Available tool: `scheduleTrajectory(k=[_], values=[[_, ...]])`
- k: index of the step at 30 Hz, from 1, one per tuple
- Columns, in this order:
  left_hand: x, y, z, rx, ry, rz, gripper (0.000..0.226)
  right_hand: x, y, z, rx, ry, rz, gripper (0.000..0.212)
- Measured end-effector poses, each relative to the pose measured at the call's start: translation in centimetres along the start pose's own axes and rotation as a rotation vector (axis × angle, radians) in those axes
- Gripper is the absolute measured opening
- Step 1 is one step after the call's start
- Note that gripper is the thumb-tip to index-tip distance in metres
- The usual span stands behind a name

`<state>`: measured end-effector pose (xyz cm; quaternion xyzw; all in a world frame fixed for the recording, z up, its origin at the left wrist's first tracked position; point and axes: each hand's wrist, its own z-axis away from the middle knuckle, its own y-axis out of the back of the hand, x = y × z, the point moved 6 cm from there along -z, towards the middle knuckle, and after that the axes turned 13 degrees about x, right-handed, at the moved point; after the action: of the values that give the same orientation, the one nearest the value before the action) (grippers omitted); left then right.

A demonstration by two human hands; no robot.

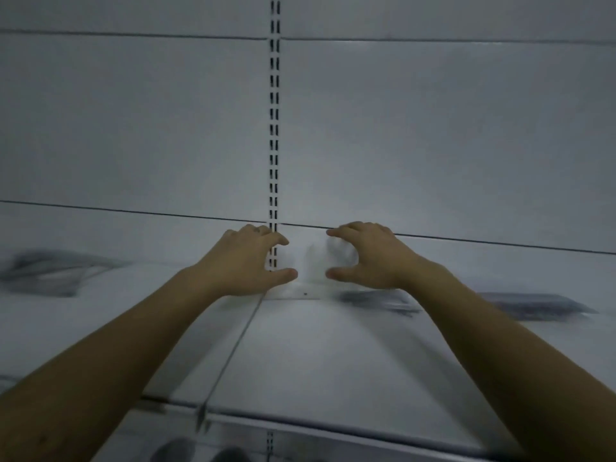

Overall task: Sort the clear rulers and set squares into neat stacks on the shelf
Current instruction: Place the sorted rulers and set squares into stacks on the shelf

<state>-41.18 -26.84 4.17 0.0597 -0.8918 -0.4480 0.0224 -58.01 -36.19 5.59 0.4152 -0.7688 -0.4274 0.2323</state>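
Note:
A clear, see-through stack of set squares stands at the back of the white shelf, against the rear panel. Its outline is blurred. My left hand grips its left side, thumb below and curled fingers above. My right hand grips its right side the same way. Grey smeared piles of clear rulers lie flat on the shelf: one at the far left, one just right of my right wrist, one further right.
A slotted upright rail runs up the white back panel between my hands. A seam divides the shelf into two boards. Below the front edge, dark blurred items show on a lower shelf.

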Motion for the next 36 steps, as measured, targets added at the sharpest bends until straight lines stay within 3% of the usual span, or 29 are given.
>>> scheduleTrajectory(k=[12,17,22,25,30,36], values=[[-23.6,4.5,14.1,-0.058,0.417,-0.122,0.077,-21.7,-9.4,-10.5,-0.215,0.223,-0.148,0.078],[-31.8,5.8,19.0,0.008,0.550,-0.183,0.064,-29.0,-13.1,-13.1,-0.301,0.268,-0.183,0.071],[-38.9,7.0,21.3,-0.071,0.679,-0.277,0.074,-34.1,-15.8,-15.2,-0.342,0.260,-0.219,0.073],[-41.3,6.6,22.6,-0.107,0.767,-0.229,0.080,-36.5,-17.1,-16.2,-0.359,0.260,-0.209,0.076],[-41.9,6.5,22.8,0.069,0.741,-0.116,0.057,-39.3,-19.3,-18.0,-0.339,0.248,-0.185,0.072],[-42.4,6.8,23.4,0.183,0.768,-0.017,0.044,-39.9,-20.7,-17.4,-0.167,0.262,-0.222,0.049]])
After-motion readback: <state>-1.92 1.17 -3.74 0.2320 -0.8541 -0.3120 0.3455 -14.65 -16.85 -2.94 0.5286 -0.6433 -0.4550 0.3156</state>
